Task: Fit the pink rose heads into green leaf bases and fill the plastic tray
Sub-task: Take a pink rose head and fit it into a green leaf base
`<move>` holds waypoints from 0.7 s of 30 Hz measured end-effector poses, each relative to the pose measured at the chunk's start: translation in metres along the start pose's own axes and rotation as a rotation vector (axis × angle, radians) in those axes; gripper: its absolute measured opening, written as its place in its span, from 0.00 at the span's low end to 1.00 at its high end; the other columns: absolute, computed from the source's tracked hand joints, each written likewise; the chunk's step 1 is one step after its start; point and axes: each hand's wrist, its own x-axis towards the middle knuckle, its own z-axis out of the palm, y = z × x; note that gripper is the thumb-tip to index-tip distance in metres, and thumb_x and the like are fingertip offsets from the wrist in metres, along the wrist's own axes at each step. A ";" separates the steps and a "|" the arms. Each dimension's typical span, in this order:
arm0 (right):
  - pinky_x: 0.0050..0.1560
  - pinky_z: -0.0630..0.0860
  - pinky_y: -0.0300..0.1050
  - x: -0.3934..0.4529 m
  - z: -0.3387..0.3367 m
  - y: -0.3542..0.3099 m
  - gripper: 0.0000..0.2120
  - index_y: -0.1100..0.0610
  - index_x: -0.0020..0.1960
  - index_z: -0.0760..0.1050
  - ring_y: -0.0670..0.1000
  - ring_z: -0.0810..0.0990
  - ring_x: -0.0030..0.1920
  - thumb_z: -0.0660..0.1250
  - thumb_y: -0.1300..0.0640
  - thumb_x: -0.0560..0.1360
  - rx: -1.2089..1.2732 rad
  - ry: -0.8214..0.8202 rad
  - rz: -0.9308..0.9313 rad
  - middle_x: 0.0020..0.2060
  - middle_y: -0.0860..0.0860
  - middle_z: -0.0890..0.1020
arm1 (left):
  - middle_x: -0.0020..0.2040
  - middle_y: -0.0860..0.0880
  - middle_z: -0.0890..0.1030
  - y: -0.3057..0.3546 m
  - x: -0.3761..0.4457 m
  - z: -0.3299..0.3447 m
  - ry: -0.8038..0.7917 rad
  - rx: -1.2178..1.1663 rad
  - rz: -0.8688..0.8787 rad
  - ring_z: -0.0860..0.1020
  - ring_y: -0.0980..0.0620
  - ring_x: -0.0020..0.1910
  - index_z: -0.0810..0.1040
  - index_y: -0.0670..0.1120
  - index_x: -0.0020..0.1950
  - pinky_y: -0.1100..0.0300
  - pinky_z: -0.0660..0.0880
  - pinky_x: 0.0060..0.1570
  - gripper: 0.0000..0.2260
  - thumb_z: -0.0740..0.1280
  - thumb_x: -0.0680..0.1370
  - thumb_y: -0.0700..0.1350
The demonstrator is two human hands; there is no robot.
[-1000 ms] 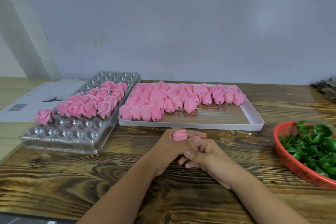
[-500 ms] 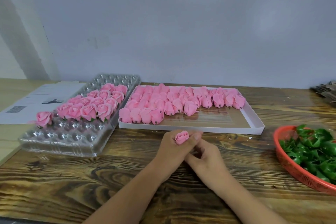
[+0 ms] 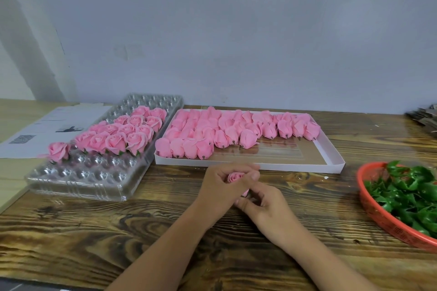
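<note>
My left hand (image 3: 221,188) grips a pink rose head (image 3: 234,177) with the bloom poking up between thumb and fingers. My right hand (image 3: 264,205) is curled just below it, fingertips at the rose's underside; what they hold is hidden. The clear plastic tray (image 3: 78,179) lies at the left, its far half filled with finished roses (image 3: 123,134) and one rose (image 3: 58,151) alone at its left edge. A white box (image 3: 331,160) behind my hands holds several loose rose heads (image 3: 236,130). A red basket (image 3: 378,215) at the right holds green leaf bases (image 3: 411,194).
Printed paper sheets (image 3: 47,125) lie at the far left beside the tray. A dark stack of something (image 3: 423,118) sits at the far right edge of the wooden table (image 3: 118,231). A grey wall stands close behind the box.
Both hands stayed together in front of the box. The right hand's fingers slid lower under the rose, and the left hand turned the rose slightly upright.
</note>
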 end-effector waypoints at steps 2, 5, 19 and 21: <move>0.51 0.78 0.44 0.000 -0.001 0.000 0.11 0.47 0.54 0.81 0.49 0.83 0.48 0.70 0.61 0.77 0.008 0.004 -0.001 0.46 0.49 0.86 | 0.54 0.54 0.87 0.000 0.001 0.000 -0.036 0.047 -0.015 0.84 0.54 0.54 0.88 0.54 0.44 0.62 0.80 0.52 0.10 0.75 0.76 0.38; 0.52 0.77 0.40 0.000 -0.003 -0.003 0.10 0.49 0.52 0.81 0.45 0.83 0.51 0.68 0.62 0.76 0.026 -0.005 -0.003 0.47 0.45 0.86 | 0.54 0.60 0.86 -0.002 0.000 0.000 -0.086 0.139 -0.079 0.83 0.59 0.55 0.86 0.58 0.48 0.68 0.77 0.52 0.10 0.78 0.74 0.42; 0.41 0.72 0.35 0.000 -0.002 0.001 0.12 0.42 0.47 0.78 0.41 0.77 0.38 0.72 0.60 0.76 -0.094 0.043 0.005 0.38 0.44 0.83 | 0.53 0.52 0.87 0.001 -0.001 -0.001 -0.017 0.023 -0.011 0.85 0.54 0.55 0.88 0.50 0.50 0.65 0.78 0.52 0.06 0.73 0.77 0.49; 0.42 0.71 0.32 -0.001 -0.002 0.001 0.13 0.41 0.50 0.78 0.41 0.79 0.39 0.72 0.60 0.76 -0.090 0.050 0.003 0.39 0.40 0.83 | 0.52 0.51 0.87 0.000 -0.001 -0.001 -0.023 0.029 -0.014 0.85 0.54 0.54 0.87 0.46 0.54 0.65 0.78 0.51 0.11 0.71 0.76 0.49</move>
